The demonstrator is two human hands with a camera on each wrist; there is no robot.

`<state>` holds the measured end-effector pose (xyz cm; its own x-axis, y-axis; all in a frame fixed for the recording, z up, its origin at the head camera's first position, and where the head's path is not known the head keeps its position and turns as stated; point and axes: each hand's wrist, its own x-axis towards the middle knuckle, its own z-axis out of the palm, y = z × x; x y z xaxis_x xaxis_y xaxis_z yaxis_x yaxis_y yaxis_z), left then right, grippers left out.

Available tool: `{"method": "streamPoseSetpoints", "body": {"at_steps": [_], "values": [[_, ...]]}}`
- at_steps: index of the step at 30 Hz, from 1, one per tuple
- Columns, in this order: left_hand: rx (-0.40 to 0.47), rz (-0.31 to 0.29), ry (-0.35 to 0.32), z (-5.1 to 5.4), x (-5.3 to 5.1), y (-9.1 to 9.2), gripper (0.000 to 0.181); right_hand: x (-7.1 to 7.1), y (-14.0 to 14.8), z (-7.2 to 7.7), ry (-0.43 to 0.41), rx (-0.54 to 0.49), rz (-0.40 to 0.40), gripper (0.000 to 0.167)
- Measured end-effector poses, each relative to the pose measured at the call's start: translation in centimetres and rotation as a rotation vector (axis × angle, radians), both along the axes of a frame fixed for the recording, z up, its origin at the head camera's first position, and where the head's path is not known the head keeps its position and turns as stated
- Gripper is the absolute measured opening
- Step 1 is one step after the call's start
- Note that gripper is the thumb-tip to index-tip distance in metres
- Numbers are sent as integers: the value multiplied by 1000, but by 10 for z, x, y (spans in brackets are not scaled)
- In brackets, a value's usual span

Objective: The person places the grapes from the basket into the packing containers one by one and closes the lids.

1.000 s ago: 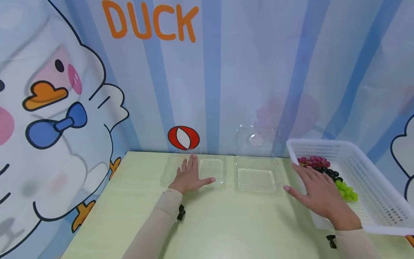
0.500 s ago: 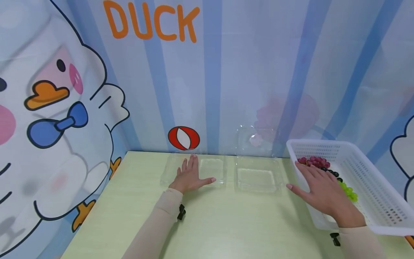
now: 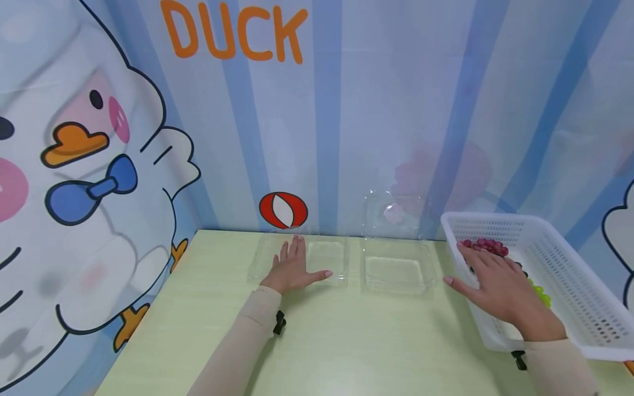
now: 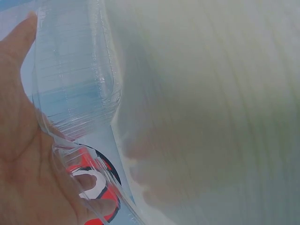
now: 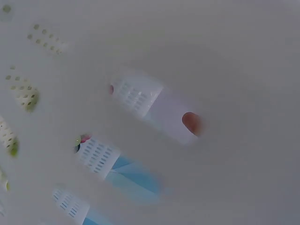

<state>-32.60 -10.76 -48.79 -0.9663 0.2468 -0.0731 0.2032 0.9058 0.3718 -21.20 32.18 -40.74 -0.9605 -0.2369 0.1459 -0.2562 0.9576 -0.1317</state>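
From where I stand, the white perforated basket (image 3: 564, 275) sits at the right end of the table (image 3: 376, 341), with three bunches along its left side: red grapes (image 3: 490, 246) farthest from the person, a bit of the black grapes (image 3: 524, 272) behind the fingers, and green grapes (image 3: 542, 294) nearest. The right hand (image 3: 505, 294) is held across the basket's left wall, fingers extended and gripping nothing, thumb stretched out past the rim; whether it touches the fruit I can't tell.

Left of the basket, the right clamshell (image 3: 396, 272) is on the table, its clear lid (image 3: 411, 212) raised upright before the striped backdrop (image 3: 396, 110). Next to it, the left clamshell (image 3: 325, 256) lies unfolded, both halves side by side and see-through. The left hand (image 3: 291, 269) is laid across that one, fingers straight and spread, thumb out to the side, clasping nothing; how firmly it presses I can't say.

Compared with a second ago, the right hand has shifted a little farther right over the basket, so it now hides most of the black grapes and more of the green. The left hand, both clamshells and the basket look unmoved.
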Motion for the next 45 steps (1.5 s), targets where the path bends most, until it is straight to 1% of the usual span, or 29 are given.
{"method": "streamPoseSetpoints", "body": {"at_steps": [7, 13, 23, 30, 37, 45], "values": [[-5, -6, 1, -1, -1, 0, 124, -1, 1, 3, -17, 1, 0, 89], [18, -11, 2, 0, 0, -1, 124, -3, 1, 5, -21, 19, 2, 89], [24, -14, 1, -3, 0, -1, 125, 0, -1, 4, -71, 18, -15, 90], [22, -15, 3, -3, -1, -2, 125, 2, -3, 4, -74, 35, -16, 89], [40, -12, 0, -2, -2, -3, 126, 5, -2, 9, -55, 40, -6, 89], [34, -12, -5, 0, 0, -2, 125, 6, -2, 14, -70, 43, -5, 90]]}}
